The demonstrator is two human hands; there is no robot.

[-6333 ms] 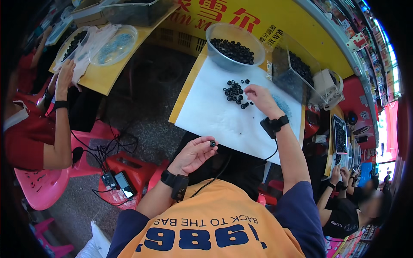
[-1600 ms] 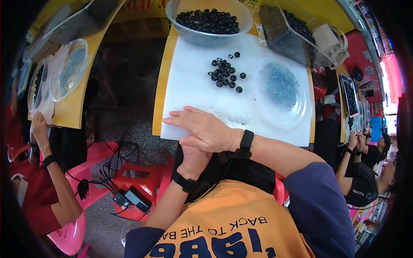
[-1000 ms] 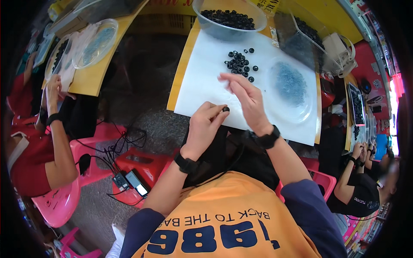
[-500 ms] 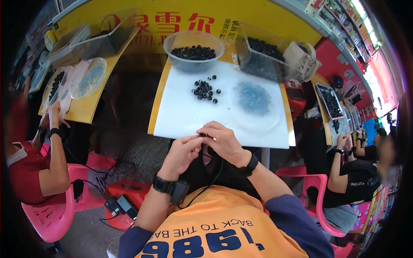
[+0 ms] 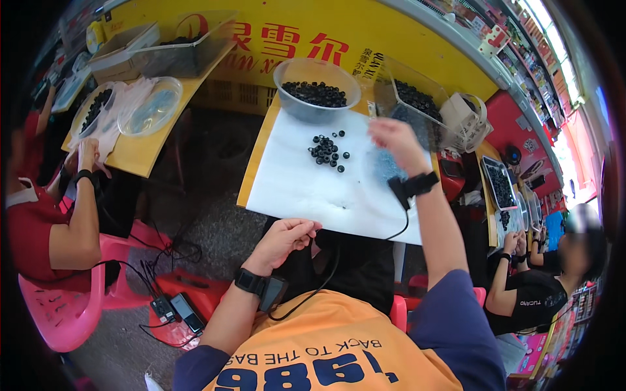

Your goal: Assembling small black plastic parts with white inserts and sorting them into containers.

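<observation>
My left hand [image 5: 285, 243] is at the table's near edge, thumb and fingertips pinched together; anything between them is too small to make out. My right hand [image 5: 396, 142] reaches over the back right of the table, beside a clear plastic bin [image 5: 386, 93] of black parts. Motion blurs its fingers. Beneath that arm, partly covered, lies a patch of small pale-blue pieces [image 5: 389, 168]. Several small round black parts [image 5: 326, 151] form a loose pile mid-table. Behind them stands a translucent bowl [image 5: 316, 115] holding more of the black parts.
White sheeting [image 5: 280, 186] covers the wooden tabletop. A beige bag [image 5: 464, 120] stands right of the bin. People work at tables on both sides, seated on pink chairs [image 5: 72, 306]. Cables and a power bank [image 5: 188, 313] lie at lower left; a cord runs from my right wrist.
My hands were together at the near edge, holding a small dark part. The right has swung forward and right toward the bin; the left stays low. The view has shifted slightly.
</observation>
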